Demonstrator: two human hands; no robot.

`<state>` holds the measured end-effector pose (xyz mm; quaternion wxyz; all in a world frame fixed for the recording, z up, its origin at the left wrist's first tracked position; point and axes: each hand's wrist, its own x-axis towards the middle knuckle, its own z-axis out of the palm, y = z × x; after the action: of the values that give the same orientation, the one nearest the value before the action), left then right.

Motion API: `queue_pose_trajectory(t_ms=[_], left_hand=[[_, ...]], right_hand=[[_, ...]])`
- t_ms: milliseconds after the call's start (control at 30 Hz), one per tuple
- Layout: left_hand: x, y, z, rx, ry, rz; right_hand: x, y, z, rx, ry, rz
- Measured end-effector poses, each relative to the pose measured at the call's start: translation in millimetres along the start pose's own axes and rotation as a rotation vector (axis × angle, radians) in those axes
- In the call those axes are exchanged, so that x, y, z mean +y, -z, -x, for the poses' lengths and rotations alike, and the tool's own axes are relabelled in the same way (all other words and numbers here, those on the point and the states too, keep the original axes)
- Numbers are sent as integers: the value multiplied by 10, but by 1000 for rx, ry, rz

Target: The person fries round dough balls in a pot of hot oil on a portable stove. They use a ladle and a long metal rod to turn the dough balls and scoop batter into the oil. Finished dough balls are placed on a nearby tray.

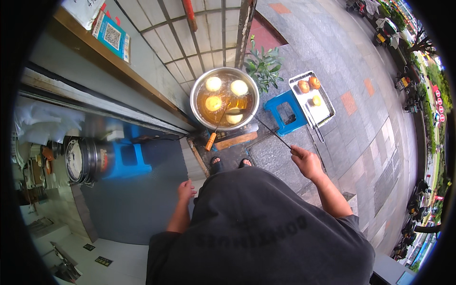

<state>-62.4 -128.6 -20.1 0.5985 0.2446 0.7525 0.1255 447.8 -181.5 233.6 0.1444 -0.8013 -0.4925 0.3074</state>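
Observation:
A thin dark rod (272,131) is pinched in my right hand (306,161), its far end at the right rim of a wide metal pan (193,105). The pan holds golden oil with several round pieces of dough (239,87), some pale and one more golden (213,103). A ladle with an orange-brown handle (211,141) leans over the near rim, its dark bowl (233,111) overlapping the nearest dough piece. Beside my body on the left, my left hand (186,190) hangs with its fingers curled and nothing visible in them, apart from the pan.
Right of the pan, a metal tray (324,112) with three fried pieces (314,83) and tongs (316,126) rests on a blue stool (285,114). A leafy plant (263,66) stands behind. Another blue stool (128,160) and a round pot (81,160) are at left. A tiled wall (209,38) rises behind the pan.

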Motion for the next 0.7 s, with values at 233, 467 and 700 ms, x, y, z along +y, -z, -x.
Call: queue_pose_trajectory(t_ms=[233, 467, 700], left_hand=[[18, 42, 21, -2, -26, -16], [60, 98, 68, 29, -49, -6], [-4, 108, 74, 36, -42, 26]], right_hand=[[133, -293, -474, 71, -119, -126], [119, -385, -782, -58, -308, -431], [172, -327, -754, -172, -464, -722]])
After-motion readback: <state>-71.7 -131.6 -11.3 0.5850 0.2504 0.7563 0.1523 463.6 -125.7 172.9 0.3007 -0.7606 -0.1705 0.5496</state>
